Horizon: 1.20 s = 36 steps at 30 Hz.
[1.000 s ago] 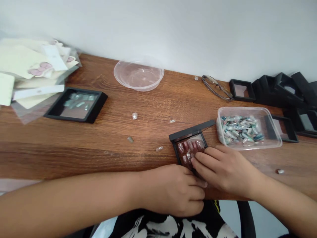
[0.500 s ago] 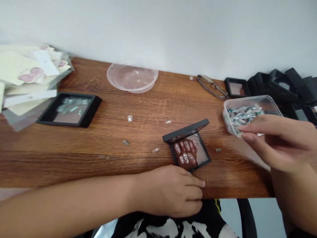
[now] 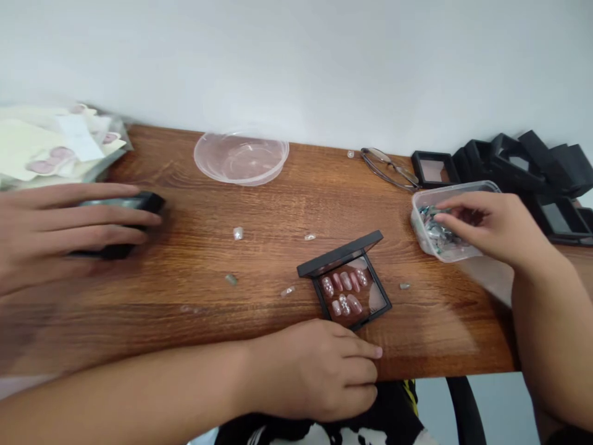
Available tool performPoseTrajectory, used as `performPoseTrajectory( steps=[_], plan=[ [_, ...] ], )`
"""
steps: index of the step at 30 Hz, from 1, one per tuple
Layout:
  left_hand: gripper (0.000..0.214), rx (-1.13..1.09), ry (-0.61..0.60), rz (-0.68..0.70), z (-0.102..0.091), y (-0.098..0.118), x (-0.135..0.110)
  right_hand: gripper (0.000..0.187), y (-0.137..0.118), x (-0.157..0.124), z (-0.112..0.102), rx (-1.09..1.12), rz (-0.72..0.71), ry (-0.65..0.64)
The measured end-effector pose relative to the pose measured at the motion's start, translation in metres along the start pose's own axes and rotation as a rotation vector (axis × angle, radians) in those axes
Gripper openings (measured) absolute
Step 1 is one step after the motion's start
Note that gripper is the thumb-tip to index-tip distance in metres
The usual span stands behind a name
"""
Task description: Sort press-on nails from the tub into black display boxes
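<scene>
My left hand (image 3: 319, 371) rests at the table's front edge, fingers curled together, just below an open black case (image 3: 352, 287) holding pink press-on nails. My right hand (image 3: 482, 228) reaches into a clear plastic tub (image 3: 428, 244) of bluish-green nails at the right. Its fingers bend down among them and the tips are partly hidden. At the left, another person's hand (image 3: 69, 228), blurred, lies over a second black case (image 3: 139, 203).
A round clear bowl (image 3: 241, 157), glasses (image 3: 386, 167) and a pile of black cases (image 3: 519, 164) line the back of the wooden table (image 3: 259, 198). Several loose nails (image 3: 238, 233) lie mid-table. Bagged cards (image 3: 50, 145) sit far left.
My right hand left the pink-nail case and moved right into the tub. Another person's hand came in from the left over the second black case. My left hand stayed put.
</scene>
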<state>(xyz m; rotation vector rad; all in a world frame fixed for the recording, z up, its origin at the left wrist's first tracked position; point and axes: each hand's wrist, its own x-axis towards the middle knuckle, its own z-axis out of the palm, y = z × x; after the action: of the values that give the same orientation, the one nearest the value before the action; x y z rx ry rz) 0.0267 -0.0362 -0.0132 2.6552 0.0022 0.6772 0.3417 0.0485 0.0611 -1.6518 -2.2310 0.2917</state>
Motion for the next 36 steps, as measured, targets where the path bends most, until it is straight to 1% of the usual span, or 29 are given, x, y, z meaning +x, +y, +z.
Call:
performPoseTrajectory(
  steps=[2,4,9,12,16,23,28,30,32,36],
  plan=[
    [0.024,-0.002,-0.005,0.000,0.000,0.000,0.000,0.031,0.003,0.001,0.006,-0.028,-0.045,-0.097],
    [0.023,-0.003,-0.008,0.002,-0.001,0.000,0.000,0.031,0.004,0.001,0.009,-0.076,-0.050,-0.145],
    [0.025,-0.001,0.011,0.002,0.000,0.000,0.001,0.030,0.004,0.000,0.011,-0.145,0.063,-0.191],
    [0.027,-0.008,0.003,0.000,0.001,-0.001,0.001,0.023,0.000,0.001,0.012,-0.182,0.122,-0.226],
    [0.028,-0.002,-0.003,-0.002,0.000,-0.001,0.001,0.015,-0.005,0.002,0.012,-0.205,0.155,-0.231],
    [0.025,0.016,-0.004,0.001,-0.001,0.000,0.002,0.015,-0.006,0.001,0.013,-0.206,0.213,-0.258],
    [0.022,0.019,0.000,0.004,-0.001,0.000,0.002,0.018,-0.014,0.002,0.012,-0.360,0.275,-0.269],
    [0.021,0.020,-0.003,0.005,-0.001,0.000,0.002,0.014,-0.017,0.003,0.012,-0.384,0.289,-0.274],
    [0.022,0.017,-0.003,0.006,-0.001,0.001,0.002,0.009,-0.019,0.003,0.011,-0.371,0.292,-0.276],
    [0.024,0.007,0.001,0.004,-0.001,0.000,0.002,0.009,-0.018,0.003,0.010,-0.324,0.275,-0.275]
  ],
)
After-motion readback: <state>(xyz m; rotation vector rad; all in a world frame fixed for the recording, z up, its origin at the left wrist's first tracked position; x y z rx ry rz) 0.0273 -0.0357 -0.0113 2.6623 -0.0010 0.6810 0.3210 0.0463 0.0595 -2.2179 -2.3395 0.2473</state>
